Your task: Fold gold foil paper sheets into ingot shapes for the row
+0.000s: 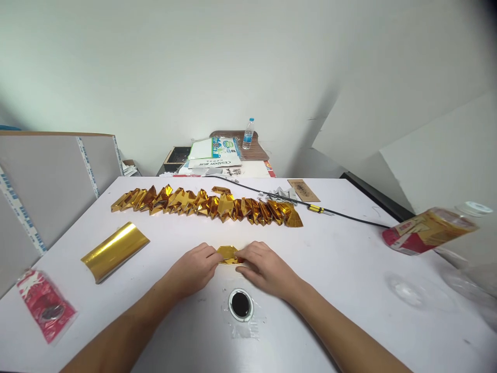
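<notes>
Between my two hands a piece of gold foil paper [227, 252], partly folded, lies on the white table. My left hand [199, 267] has its fingers closed on the paper's left end. On the right end press the fingers of my right hand [264, 267], the thumb set a little lower. Beyond them a long row of folded gold paper pieces [186, 201] stretches across the table, with one piece [221, 190] just behind it. To the left rests a curved stack of gold foil sheets [115, 251].
A round cable hole [240, 304] with tape sits in front of my hands. A red plastic packet [45, 305] lies at left. Right stands a bottle with a white cap [430, 230]. A black cable [341, 214], a yellow-handled tool [316, 209] and a brown card [303, 190] lie farther back.
</notes>
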The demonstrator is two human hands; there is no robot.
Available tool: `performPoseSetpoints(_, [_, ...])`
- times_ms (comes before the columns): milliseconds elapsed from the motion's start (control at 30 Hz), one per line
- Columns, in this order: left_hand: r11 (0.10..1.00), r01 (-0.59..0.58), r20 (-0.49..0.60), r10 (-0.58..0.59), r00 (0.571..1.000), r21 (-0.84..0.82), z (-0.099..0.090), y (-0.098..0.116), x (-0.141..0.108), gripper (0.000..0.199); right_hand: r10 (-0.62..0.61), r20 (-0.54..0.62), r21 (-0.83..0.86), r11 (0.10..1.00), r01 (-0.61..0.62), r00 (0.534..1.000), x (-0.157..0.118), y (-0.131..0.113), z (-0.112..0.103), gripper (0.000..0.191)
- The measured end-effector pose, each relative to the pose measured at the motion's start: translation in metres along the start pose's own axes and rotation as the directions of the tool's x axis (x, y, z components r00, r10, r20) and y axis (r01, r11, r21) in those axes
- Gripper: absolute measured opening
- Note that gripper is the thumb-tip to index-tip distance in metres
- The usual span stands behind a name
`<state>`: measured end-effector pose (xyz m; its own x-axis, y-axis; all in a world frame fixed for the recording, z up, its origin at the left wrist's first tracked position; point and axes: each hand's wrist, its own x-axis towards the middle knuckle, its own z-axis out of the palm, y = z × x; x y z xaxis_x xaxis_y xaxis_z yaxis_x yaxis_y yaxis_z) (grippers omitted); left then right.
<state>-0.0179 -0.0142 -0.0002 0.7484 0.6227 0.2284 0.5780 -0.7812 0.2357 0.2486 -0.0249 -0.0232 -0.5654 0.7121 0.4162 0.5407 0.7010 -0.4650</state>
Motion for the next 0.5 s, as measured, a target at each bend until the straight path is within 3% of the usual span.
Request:
performPoseSetpoints(167, [0.969, 0.158, -0.054, -0.171, 0.984, -0.192, 0.0021, 0.0001, 0.0039, 0.021, 0.166, 0.037, 0.049, 0.985, -0.168, 0.985, 0.0011, 0.0009, -0.0024, 0.020])
performPoseSetpoints(367, [0.889, 0.310, -0.028, -0.338, 0.941, -0.338, -0.0030, 0.0024, 0.0051, 0.021, 0.200, 0.022, 0.045, 0.979, -0.201, 0.980, 0.0022, -0.0011, -0.0025, 0.017])
performPoseSetpoints(500, [0.823, 0.415, 0.030, -0.439, 0.898, -0.388, -0.0056, 0.0055, 0.0052, 0.028, 0.284, 0.026, 0.030, 0.958, -0.285, 0.959, 0.0047, -0.0054, -0.0015, 0.017])
